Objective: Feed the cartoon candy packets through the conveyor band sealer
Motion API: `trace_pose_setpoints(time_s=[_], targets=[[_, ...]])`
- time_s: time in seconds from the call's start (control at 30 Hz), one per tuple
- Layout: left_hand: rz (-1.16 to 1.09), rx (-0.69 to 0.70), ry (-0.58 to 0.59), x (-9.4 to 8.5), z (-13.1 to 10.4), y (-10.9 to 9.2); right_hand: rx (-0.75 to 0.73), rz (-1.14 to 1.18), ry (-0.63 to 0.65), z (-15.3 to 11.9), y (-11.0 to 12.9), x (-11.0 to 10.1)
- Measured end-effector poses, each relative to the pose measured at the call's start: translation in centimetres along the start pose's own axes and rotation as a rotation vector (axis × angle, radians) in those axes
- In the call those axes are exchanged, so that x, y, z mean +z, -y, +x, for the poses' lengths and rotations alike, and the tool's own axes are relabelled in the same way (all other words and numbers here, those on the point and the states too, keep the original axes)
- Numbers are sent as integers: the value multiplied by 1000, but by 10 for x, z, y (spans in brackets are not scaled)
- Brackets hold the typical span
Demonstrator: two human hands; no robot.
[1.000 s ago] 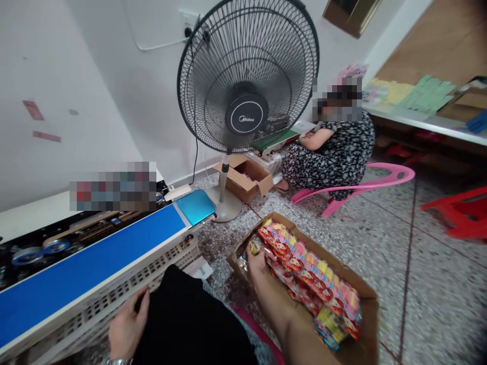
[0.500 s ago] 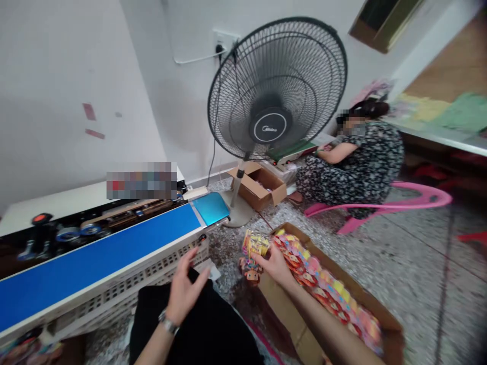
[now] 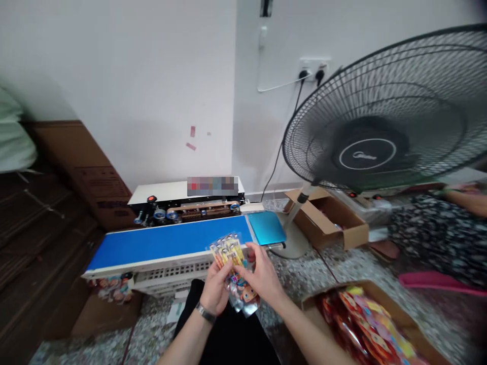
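Note:
In front of my body I hold a fanned stack of small clear plastic packets (image 3: 243, 291) with yellow tops and cartoon figures on them. My left hand (image 3: 215, 289), with a watch on its wrist, grips the stack's left side with the thumb on top. From the right, my right hand (image 3: 262, 274) closes on the same packets, thumb on their front. Just beyond both hands runs a blue conveyor belt (image 3: 163, 238). At lower right an open cardboard box (image 3: 375, 288) holds many red, pink and yellow printed packets (image 3: 371, 327).
A large stand fan (image 3: 365, 152) rises at the right. Near its base lies an open cardboard box (image 3: 323, 220). A blue plate (image 3: 267, 228) ends the conveyor. Another box (image 3: 106, 317) stands below the belt's left end. A person in patterned clothing (image 3: 429, 238) sits at far right.
My view has swung left. My right hand has brought the packets from beside the box to my left hand, which was empty and now grips them too.

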State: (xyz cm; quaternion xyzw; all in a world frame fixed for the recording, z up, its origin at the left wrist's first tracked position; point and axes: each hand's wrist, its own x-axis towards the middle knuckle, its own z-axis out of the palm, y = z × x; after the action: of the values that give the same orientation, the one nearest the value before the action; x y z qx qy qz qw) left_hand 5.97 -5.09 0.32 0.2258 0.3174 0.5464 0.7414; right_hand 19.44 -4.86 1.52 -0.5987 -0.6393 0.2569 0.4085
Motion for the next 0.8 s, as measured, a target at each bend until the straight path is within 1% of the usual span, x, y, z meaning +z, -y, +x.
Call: trace_pose_setpoints(time_s=[0.1,0.27,0.4,0.53,0.6,0.7,0.8], targets=[[16,35,-30,-6,5,-8,-23,31,61,4,-1,11],[35,51,-80,-13,14,-12,-4,161,114,18,-7,19],[19,86,-106,-14,20,-11,35,285,79,28,-14,25],[50,140,-112,-13,25,-11,32,313,74,32,-14,30],[74,161,-130,-14,27,-13,38,340,95,32,-13,32],[142,190,-174,-19,30,-16,24,392,171,32,-11,31],[251,222,-175,-26,30,-20,-12,434,208,38,-6,26]])
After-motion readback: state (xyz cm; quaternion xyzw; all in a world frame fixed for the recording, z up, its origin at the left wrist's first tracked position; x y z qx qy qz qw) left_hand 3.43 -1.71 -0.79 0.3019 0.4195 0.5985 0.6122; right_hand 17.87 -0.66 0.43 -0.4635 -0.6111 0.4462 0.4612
